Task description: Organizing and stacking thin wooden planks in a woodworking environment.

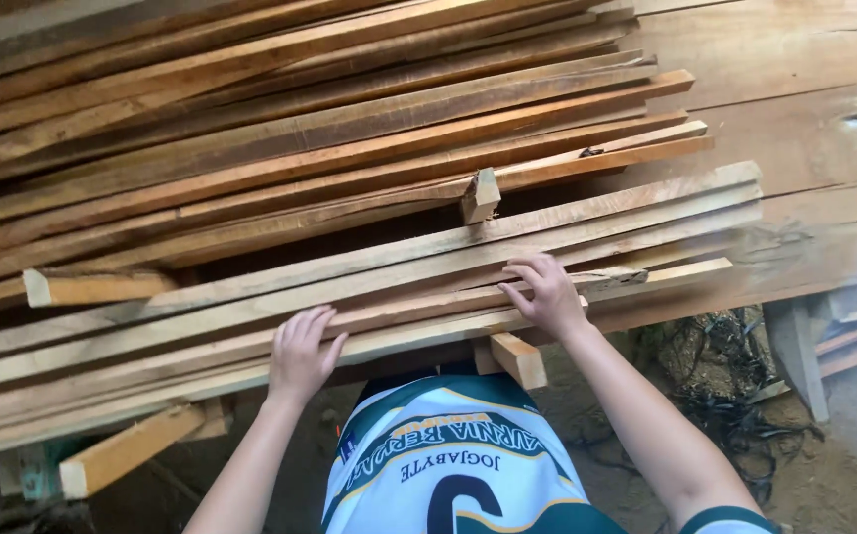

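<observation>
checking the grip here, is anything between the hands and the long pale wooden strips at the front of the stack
Nothing visible. The left hand and the right hand both lie palm-down directly on the long pale wooden strips at the near edge of the stack. The short wooden cross blocks sit under the strips, not above them.

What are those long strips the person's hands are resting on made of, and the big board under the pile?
The long strips look like raw sawn wood: pale tan to orange-brown, grain lines showing, rough edges, no paint or varnish visible. Both the left hand and right hand rest on them. The wide board beneath also looks like unfinished timber, duller brown with marks and a crack-like line.
</observation>
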